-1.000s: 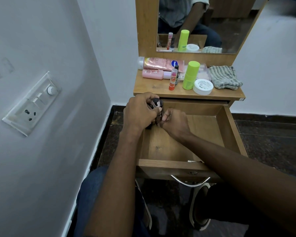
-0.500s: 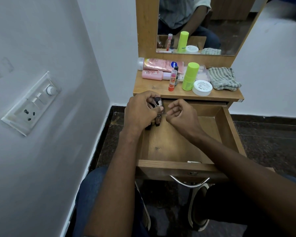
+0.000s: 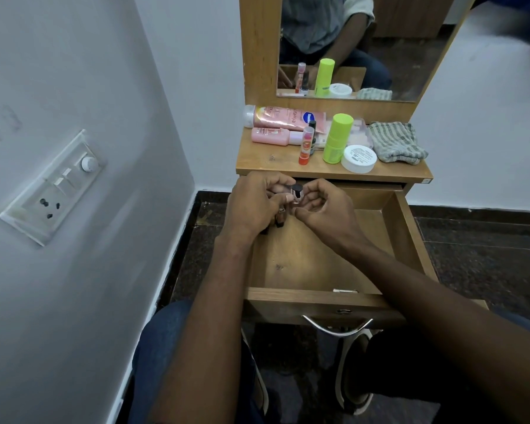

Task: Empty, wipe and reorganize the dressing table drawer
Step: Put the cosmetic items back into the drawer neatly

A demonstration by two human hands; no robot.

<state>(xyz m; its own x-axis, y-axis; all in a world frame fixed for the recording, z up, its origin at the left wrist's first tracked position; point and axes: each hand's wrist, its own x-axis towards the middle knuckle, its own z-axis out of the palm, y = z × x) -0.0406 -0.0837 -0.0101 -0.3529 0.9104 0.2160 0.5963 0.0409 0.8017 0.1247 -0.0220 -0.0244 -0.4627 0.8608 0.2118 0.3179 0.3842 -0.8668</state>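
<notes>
Presently the drawer (image 3: 325, 261) stands pulled out, its wooden floor bare where visible; above its back left corner the left hand (image 3: 251, 206) grips several small dark bottles (image 3: 280, 217), fingers curled round them; the right hand (image 3: 325, 206) pinches a black-capped bottle (image 3: 296, 194) between the two hands, touching the left thumb. On the table top (image 3: 273, 166) lie two pink tubes (image 3: 283, 117); an orange stick (image 3: 306, 145) and a green container (image 3: 337, 137) stand upright; a white jar (image 3: 358, 158) sits just beside a folded striped cloth (image 3: 395, 142); a mirror (image 3: 364, 47) rises behind.
</notes>
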